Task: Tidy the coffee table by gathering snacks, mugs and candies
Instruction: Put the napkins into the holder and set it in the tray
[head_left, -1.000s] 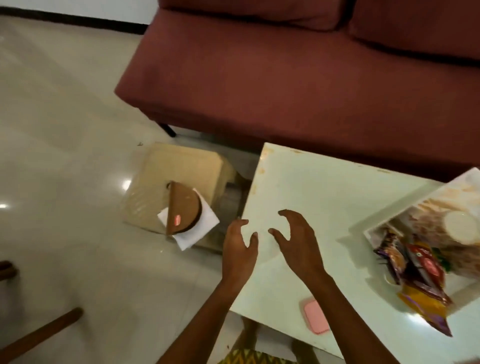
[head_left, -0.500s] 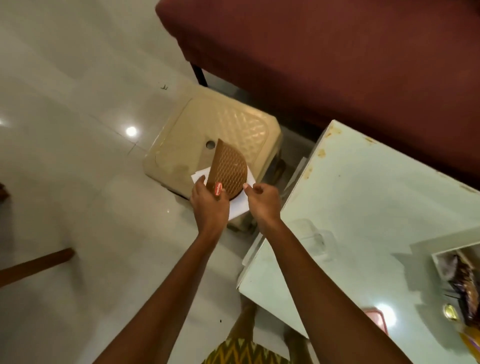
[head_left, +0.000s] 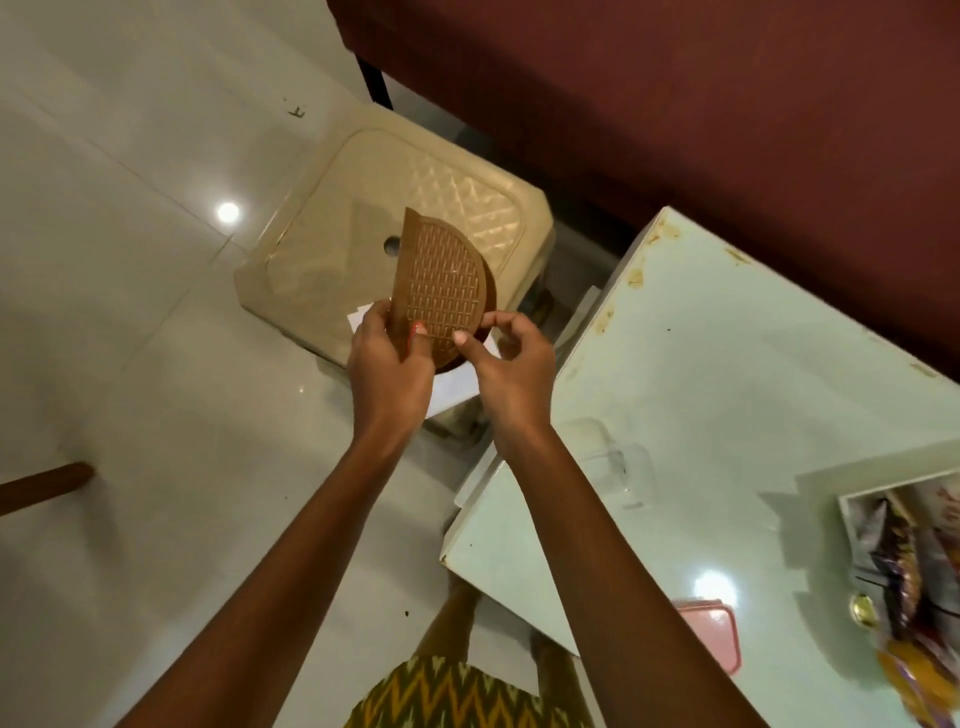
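Observation:
A brown half-round lid (head_left: 442, 283) with a woven pattern stands raised over a brown container on the beige plastic stool (head_left: 415, 202). My left hand (head_left: 387, 366) grips the lid's lower left edge, thumb on its face. My right hand (head_left: 511, 364) pinches the lid's lower right edge with thumb and forefinger. White paper (head_left: 452, 387) lies under the container, mostly hidden by my hands. At the far right of the pale coffee table (head_left: 727, 395), a white box (head_left: 852, 512) holds several snack packets (head_left: 901, 561).
A dark red sofa (head_left: 727, 114) runs along the back, close behind the stool and table. A pink lidded box (head_left: 714, 631) sits near the table's front edge. A gold-wrapped candy (head_left: 863, 607) lies by the snack box. A brown wooden leg (head_left: 44, 486) lies at left.
Both hands left the table, reached to the stool and took hold of the brown lid. The lid now stands a bit higher, and the camera has moved closer.

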